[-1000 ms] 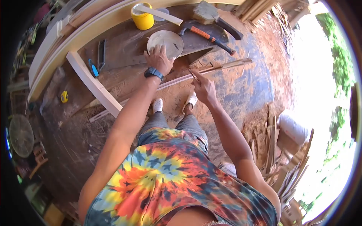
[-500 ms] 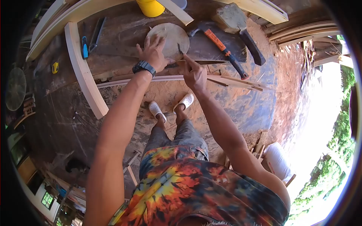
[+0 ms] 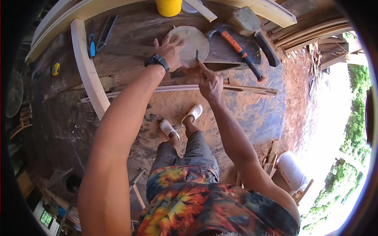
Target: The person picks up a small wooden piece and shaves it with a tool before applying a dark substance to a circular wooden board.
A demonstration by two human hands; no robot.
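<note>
A pale round disc (image 3: 191,41) lies on the dark wooden work surface. My left hand (image 3: 170,54), with a dark watch at the wrist, rests on the disc's left part with its fingers spread. At the disc's lower right edge, my right hand (image 3: 210,82) is closed around a small dark pointed tool (image 3: 197,55), its tip over the disc. Right of the disc lies a hammer (image 3: 239,49) with an orange and black handle. Beside it is a large mallet (image 3: 252,29) with a dark handle.
A yellow container (image 3: 169,7) stands at the far edge. A curved wooden piece (image 3: 89,70) crosses the left side, near a blue-handled tool (image 3: 92,46) and a yellow tape measure (image 3: 56,69). Thin wooden strips (image 3: 252,89) lie along the near edge.
The whole view has shifted, so the disc and both hands appear further right. My left hand's fingers are more blurred; my right hand still holds the small tool at the disc.
</note>
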